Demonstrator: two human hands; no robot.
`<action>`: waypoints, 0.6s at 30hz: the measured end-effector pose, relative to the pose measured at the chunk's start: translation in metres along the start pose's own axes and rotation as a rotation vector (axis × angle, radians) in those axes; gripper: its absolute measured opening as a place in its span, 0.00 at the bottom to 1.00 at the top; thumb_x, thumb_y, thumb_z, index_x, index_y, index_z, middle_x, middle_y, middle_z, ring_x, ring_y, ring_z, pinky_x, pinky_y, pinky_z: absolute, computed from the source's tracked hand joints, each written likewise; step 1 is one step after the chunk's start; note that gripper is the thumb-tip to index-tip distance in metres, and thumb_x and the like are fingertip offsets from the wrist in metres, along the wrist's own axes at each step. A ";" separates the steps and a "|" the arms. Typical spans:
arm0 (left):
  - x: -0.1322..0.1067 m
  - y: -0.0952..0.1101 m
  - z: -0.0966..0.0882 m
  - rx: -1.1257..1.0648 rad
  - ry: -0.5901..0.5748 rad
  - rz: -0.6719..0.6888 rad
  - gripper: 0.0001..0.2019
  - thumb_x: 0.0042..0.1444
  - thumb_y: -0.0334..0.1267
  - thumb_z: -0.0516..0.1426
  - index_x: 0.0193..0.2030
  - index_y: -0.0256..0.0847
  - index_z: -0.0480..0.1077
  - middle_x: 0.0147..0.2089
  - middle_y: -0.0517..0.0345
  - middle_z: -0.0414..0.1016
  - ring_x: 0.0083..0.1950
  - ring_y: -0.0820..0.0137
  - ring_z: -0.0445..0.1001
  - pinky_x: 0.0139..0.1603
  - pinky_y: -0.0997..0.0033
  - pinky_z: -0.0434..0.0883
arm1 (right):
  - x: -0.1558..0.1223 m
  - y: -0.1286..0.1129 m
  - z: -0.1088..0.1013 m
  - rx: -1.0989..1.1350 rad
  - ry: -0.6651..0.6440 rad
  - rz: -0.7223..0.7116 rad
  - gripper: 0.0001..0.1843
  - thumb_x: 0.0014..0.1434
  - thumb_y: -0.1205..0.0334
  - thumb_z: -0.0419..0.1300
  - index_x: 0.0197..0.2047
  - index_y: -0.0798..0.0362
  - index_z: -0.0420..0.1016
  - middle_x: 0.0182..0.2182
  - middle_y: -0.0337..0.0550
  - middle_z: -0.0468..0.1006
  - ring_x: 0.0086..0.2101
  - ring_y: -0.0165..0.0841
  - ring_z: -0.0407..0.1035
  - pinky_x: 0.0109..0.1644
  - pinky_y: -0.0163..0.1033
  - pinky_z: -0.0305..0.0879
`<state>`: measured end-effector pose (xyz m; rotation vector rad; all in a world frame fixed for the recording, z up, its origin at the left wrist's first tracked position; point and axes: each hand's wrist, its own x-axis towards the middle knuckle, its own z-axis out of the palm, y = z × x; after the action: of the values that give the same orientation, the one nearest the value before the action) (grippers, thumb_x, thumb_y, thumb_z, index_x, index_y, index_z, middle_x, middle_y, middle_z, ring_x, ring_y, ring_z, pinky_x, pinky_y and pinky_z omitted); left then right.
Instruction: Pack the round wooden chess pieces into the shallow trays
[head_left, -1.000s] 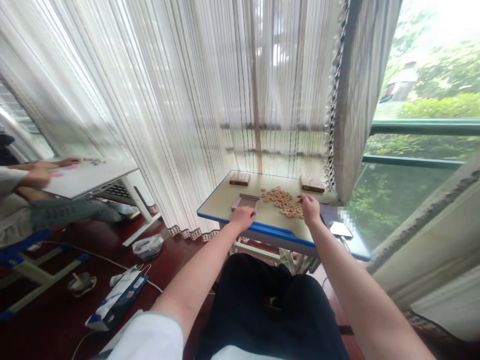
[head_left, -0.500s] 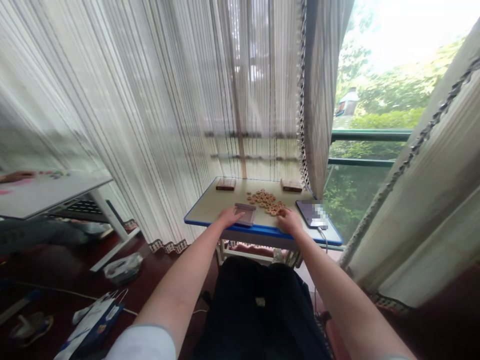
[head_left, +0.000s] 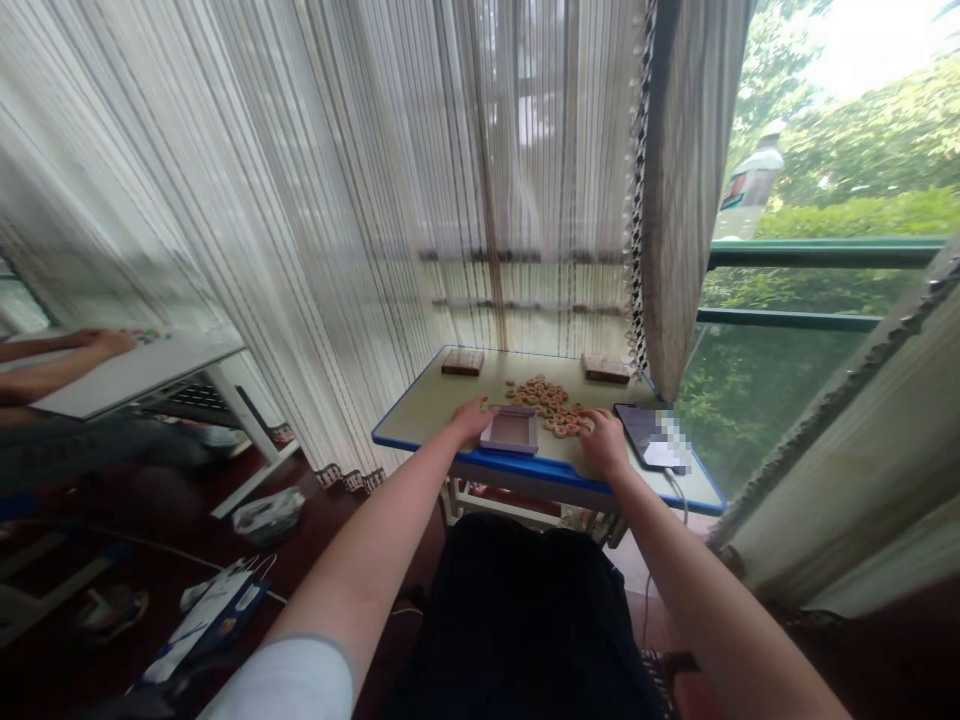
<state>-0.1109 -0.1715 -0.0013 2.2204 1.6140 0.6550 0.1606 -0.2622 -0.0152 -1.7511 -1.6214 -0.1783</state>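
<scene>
My left hand [head_left: 471, 420] is at the left edge of a shallow, open wooden box [head_left: 531, 432], its thumb and fingers closed round the upper left corner. The box lies at the front edge of a small blue-edged table. Right of it and behind it, round wooden xiangqi pieces [head_left: 551, 393] are spread in a loose heap. My right hand [head_left: 602, 440] rests at the right end of the heap, with its fingers stretched towards the nearest pieces and apart. Whether a piece is under its fingertips is hidden.
Flat brown boxes lie at the table's back left [head_left: 463, 362] and back right [head_left: 606, 369]. A phone [head_left: 651, 437] with a cable [head_left: 679, 490] is on the right. Another person's hand [head_left: 112, 343] is over a white table [head_left: 150, 372] at left. Curtains hang behind.
The view has swung a little to the left. My right hand has opened from a pinch at the pieces and shifted right. The box shows wider and flatter, with my left hand at its upper left corner.
</scene>
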 end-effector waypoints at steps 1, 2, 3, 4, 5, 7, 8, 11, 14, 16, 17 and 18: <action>0.007 -0.002 0.000 -0.008 -0.003 -0.014 0.29 0.54 0.53 0.49 0.58 0.34 0.61 0.53 0.41 0.70 0.51 0.62 0.70 0.51 0.65 0.64 | 0.007 -0.004 -0.001 -0.008 -0.034 -0.043 0.16 0.51 0.66 0.51 0.40 0.54 0.77 0.42 0.48 0.75 0.44 0.38 0.66 0.53 0.42 0.55; 0.012 -0.004 0.000 -0.014 -0.016 -0.025 0.28 0.54 0.51 0.49 0.57 0.35 0.62 0.51 0.43 0.72 0.50 0.63 0.71 0.50 0.67 0.65 | 0.015 -0.008 -0.002 -0.013 -0.102 -0.078 0.15 0.52 0.65 0.51 0.39 0.53 0.78 0.40 0.47 0.76 0.43 0.37 0.66 0.52 0.42 0.55; 0.017 -0.005 0.001 -0.017 -0.034 -0.026 0.26 0.55 0.50 0.49 0.56 0.36 0.64 0.50 0.45 0.73 0.48 0.64 0.72 0.49 0.68 0.65 | 0.024 -0.013 -0.002 -0.013 -0.175 -0.098 0.15 0.52 0.64 0.52 0.39 0.52 0.78 0.38 0.46 0.77 0.41 0.37 0.67 0.51 0.41 0.56; 0.021 -0.005 0.003 -0.015 -0.051 -0.004 0.24 0.55 0.48 0.49 0.54 0.36 0.66 0.48 0.47 0.74 0.47 0.65 0.72 0.47 0.69 0.65 | 0.034 -0.018 0.000 -0.009 -0.243 -0.127 0.15 0.53 0.63 0.52 0.40 0.52 0.78 0.37 0.45 0.78 0.40 0.36 0.67 0.49 0.40 0.57; 0.024 -0.005 0.005 -0.006 -0.066 0.025 0.22 0.55 0.48 0.48 0.50 0.37 0.69 0.46 0.48 0.75 0.46 0.65 0.72 0.46 0.70 0.65 | 0.045 -0.023 0.002 -0.010 -0.286 -0.144 0.15 0.53 0.61 0.53 0.41 0.51 0.78 0.37 0.45 0.78 0.40 0.36 0.67 0.46 0.38 0.58; 0.028 -0.004 0.008 0.032 -0.066 0.060 0.19 0.56 0.47 0.47 0.40 0.39 0.74 0.42 0.50 0.77 0.44 0.65 0.73 0.43 0.71 0.65 | 0.064 -0.029 0.010 -0.042 -0.404 -0.128 0.15 0.51 0.57 0.55 0.41 0.49 0.78 0.35 0.44 0.78 0.36 0.35 0.68 0.39 0.36 0.60; 0.030 -0.004 0.008 0.051 -0.056 0.064 0.19 0.55 0.48 0.48 0.37 0.39 0.75 0.40 0.50 0.77 0.42 0.65 0.73 0.41 0.71 0.65 | 0.072 -0.031 0.014 -0.075 -0.470 -0.123 0.14 0.50 0.56 0.57 0.38 0.49 0.78 0.33 0.44 0.78 0.34 0.35 0.68 0.35 0.36 0.59; 0.042 -0.006 0.005 0.034 -0.078 0.052 0.22 0.52 0.54 0.50 0.30 0.38 0.76 0.29 0.53 0.76 0.34 0.67 0.73 0.34 0.73 0.64 | 0.087 -0.031 0.026 -0.147 -0.617 -0.151 0.12 0.49 0.54 0.57 0.29 0.50 0.78 0.27 0.42 0.77 0.28 0.33 0.67 0.29 0.34 0.55; 0.067 -0.006 0.002 -0.070 0.010 0.108 0.22 0.52 0.53 0.50 0.31 0.36 0.75 0.26 0.57 0.74 0.31 0.70 0.71 0.31 0.74 0.63 | 0.090 -0.028 0.032 -0.112 -0.592 -0.191 0.12 0.52 0.54 0.55 0.29 0.51 0.77 0.27 0.41 0.77 0.28 0.30 0.66 0.28 0.32 0.54; 0.087 -0.003 0.003 -0.141 0.141 0.142 0.19 0.54 0.49 0.50 0.34 0.36 0.75 0.28 0.56 0.74 0.31 0.72 0.70 0.32 0.74 0.64 | 0.088 -0.025 0.033 -0.082 -0.526 -0.207 0.09 0.51 0.57 0.56 0.31 0.50 0.76 0.31 0.41 0.77 0.31 0.31 0.67 0.30 0.32 0.54; 0.096 0.000 0.006 -0.166 0.218 0.140 0.17 0.53 0.46 0.51 0.38 0.36 0.74 0.30 0.56 0.74 0.31 0.73 0.70 0.33 0.74 0.64 | 0.087 -0.024 0.033 -0.071 -0.504 -0.202 0.08 0.51 0.58 0.56 0.31 0.50 0.76 0.32 0.41 0.77 0.31 0.31 0.67 0.30 0.32 0.55; 0.103 0.003 0.009 -0.180 0.260 0.146 0.15 0.53 0.43 0.52 0.41 0.36 0.73 0.32 0.56 0.74 0.31 0.74 0.69 0.34 0.75 0.65 | 0.086 -0.022 0.033 -0.057 -0.504 -0.213 0.08 0.52 0.60 0.55 0.30 0.50 0.76 0.31 0.41 0.77 0.31 0.31 0.67 0.31 0.33 0.55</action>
<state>-0.0773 -0.0747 0.0111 2.2063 1.4465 1.1236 0.1450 -0.1744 0.0182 -1.7536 -2.1829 0.1329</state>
